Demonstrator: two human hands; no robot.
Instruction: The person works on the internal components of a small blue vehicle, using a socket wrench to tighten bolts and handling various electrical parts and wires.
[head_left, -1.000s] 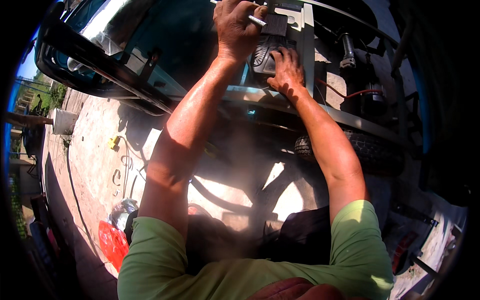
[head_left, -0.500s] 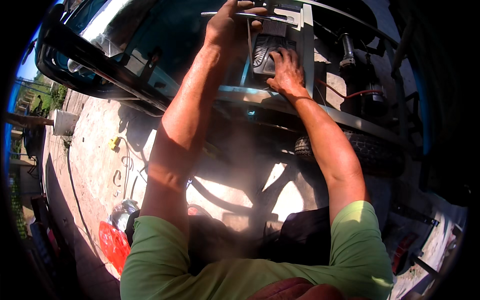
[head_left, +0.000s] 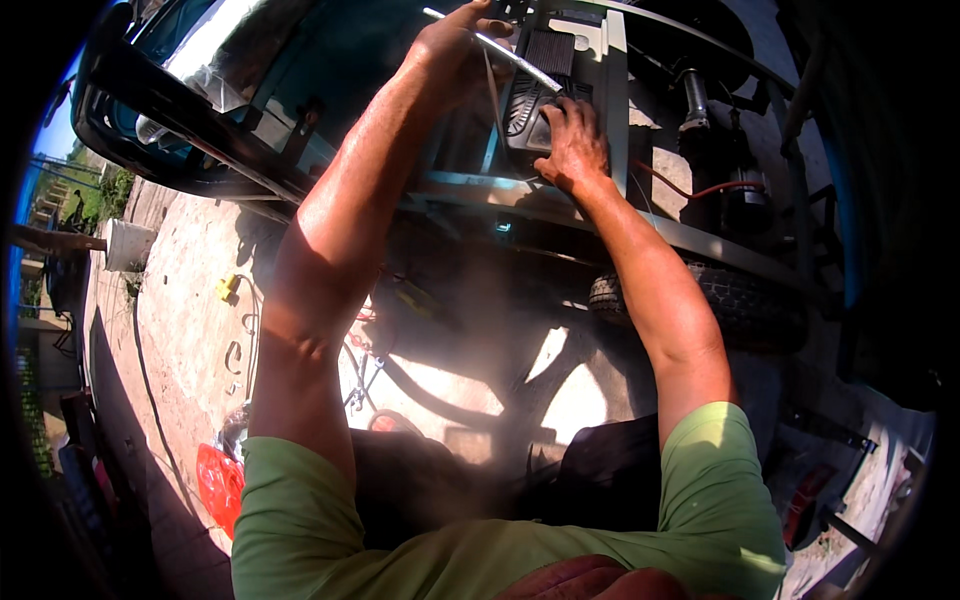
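Observation:
My left hand (head_left: 455, 45) is up at the top of the view, its fingers closed around a slim silver metal bar (head_left: 525, 68). The bar slants down to the right, its lower end close above my right fingers. My right hand (head_left: 577, 140) lies with fingers spread on a black ribbed housing (head_left: 527, 110) set inside a metal frame. It holds nothing. Behind the housing is a dark finned block (head_left: 549, 52). A thin strip (head_left: 494, 95) runs down beneath my left hand; its upper end is hidden.
The pale frame rail (head_left: 617, 80) passes right of my right hand, near a red cable (head_left: 690, 190). Below is a tyre (head_left: 735, 310). A black tubular bar (head_left: 190, 110) juts out at left. On the concrete lie a yellow plug (head_left: 227, 287), a red bag (head_left: 218, 485) and cords.
The bar in my left hand has swung from nearly level to a slant, its right end dropping toward my right hand. My left arm has shifted slightly left; the right hand stays put.

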